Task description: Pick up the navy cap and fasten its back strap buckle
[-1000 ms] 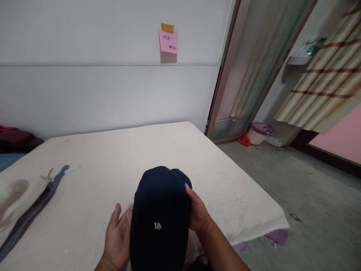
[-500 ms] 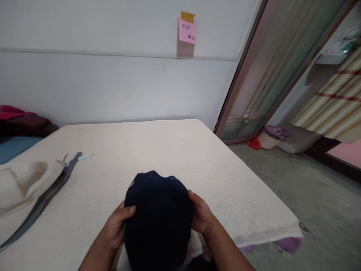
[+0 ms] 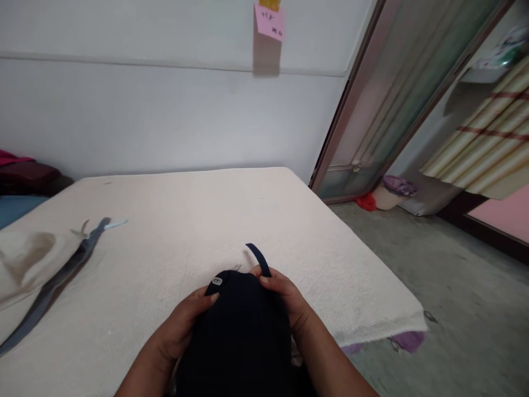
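A dark navy cap [image 3: 242, 336] is held between both hands at the near edge of the bed. My left hand [image 3: 184, 320] grips its left side, thumb on top of the fabric. A small silvery fitting [image 3: 216, 281] shows just above that thumb. On the other side, my right hand [image 3: 287, 298] pinches the base of a narrow navy strap [image 3: 260, 259], whose free end curves up and away to the left. The lower part of the cap runs out of view.
A cream hat with a grey band [image 3: 31, 259] lies on the left of the white bedspread [image 3: 198, 209]. Behind stands a white wall [image 3: 165, 116] with a pink note [image 3: 269, 22]. A bin [image 3: 390, 193] sits on the floor by the sliding door [image 3: 363, 121].
The cap has been turned and tilted, so its silvery fitting and loose strap show. My right hand has shifted from the cap's side onto the strap. The view has dipped slightly.
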The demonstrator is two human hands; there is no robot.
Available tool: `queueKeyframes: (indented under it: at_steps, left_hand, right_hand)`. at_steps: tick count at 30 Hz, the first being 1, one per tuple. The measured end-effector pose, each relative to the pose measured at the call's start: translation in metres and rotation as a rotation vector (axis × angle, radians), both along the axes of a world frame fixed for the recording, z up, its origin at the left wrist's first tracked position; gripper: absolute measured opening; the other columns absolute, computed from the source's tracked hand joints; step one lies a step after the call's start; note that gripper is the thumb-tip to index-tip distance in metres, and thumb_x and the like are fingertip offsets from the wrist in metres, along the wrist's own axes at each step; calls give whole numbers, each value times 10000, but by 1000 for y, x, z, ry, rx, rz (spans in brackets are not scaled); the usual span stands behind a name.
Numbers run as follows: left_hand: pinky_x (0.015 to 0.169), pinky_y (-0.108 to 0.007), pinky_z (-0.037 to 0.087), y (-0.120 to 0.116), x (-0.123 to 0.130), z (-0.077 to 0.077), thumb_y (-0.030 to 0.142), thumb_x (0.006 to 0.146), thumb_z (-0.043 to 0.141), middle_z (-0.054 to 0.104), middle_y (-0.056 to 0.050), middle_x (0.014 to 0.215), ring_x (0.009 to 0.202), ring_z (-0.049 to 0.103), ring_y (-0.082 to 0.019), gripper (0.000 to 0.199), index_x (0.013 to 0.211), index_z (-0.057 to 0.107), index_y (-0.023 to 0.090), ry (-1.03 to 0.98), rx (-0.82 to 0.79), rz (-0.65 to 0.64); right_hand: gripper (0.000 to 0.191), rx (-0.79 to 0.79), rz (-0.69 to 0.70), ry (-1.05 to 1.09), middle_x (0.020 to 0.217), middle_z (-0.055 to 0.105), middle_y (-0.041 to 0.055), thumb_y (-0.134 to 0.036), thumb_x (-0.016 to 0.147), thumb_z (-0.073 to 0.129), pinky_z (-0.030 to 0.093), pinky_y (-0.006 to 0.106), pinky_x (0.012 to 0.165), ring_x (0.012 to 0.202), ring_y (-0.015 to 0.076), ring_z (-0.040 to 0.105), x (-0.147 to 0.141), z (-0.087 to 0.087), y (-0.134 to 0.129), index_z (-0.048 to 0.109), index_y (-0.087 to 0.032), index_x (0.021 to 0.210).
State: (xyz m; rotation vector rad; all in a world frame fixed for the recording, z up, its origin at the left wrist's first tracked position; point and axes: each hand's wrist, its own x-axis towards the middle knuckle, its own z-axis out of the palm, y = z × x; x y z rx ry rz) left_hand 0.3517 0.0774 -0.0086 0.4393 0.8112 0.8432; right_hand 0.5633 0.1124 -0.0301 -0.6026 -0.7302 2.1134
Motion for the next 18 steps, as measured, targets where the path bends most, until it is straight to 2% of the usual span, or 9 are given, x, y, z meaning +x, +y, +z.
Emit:
queueKeyframes:
  at_steps: [4,9,12,15,17,18]
  left_hand:
    - [637,-253,482,8,9,0,73,740,626,703,-80,793,656,642,-161,330,1059,672,144,-13,44,12]
    - [568,-238,452,14,17,-10,10,642,588,681,-54,715,586,611,-151,308,911,683,129,123,73,54]
    - [528,-245,442,12,22,-14,17,607,567,669,-37,653,543,604,-160,296,855,678,137,177,41,115]
    - [540,-278,468,8,24,-10,90,631,592,677,-36,625,536,616,-184,216,816,691,139,158,-31,201]
    - [558,-309,487,4,24,-7,224,701,619,686,-51,619,534,620,-201,153,788,704,132,91,-106,205]
    - [566,-324,493,3,25,-5,299,733,621,690,-60,618,532,620,-208,198,780,710,128,71,-140,192]
  right_hand:
    - [223,14,8,-72,732,622,10,-254,675,719,409,247,649,648,118,565,6,-1,-1,631,-153,852]
    - [176,66,69,-240,699,598,0,-209,666,707,384,239,622,615,102,522,12,-1,-2,640,-140,813]
    - [119,60,38,-320,646,557,-15,-184,661,675,355,230,581,582,94,483,13,0,-2,630,-142,763]
    - [83,48,2,-359,614,529,-20,-163,662,640,330,227,548,556,93,456,11,0,-2,618,-147,741]
    - [78,41,-5,-364,609,529,-19,-151,658,629,329,229,546,550,95,454,8,0,-2,615,-147,735]
    - [77,39,-3,-361,609,529,-18,-147,656,627,332,230,549,550,96,455,7,0,-2,615,-148,733]
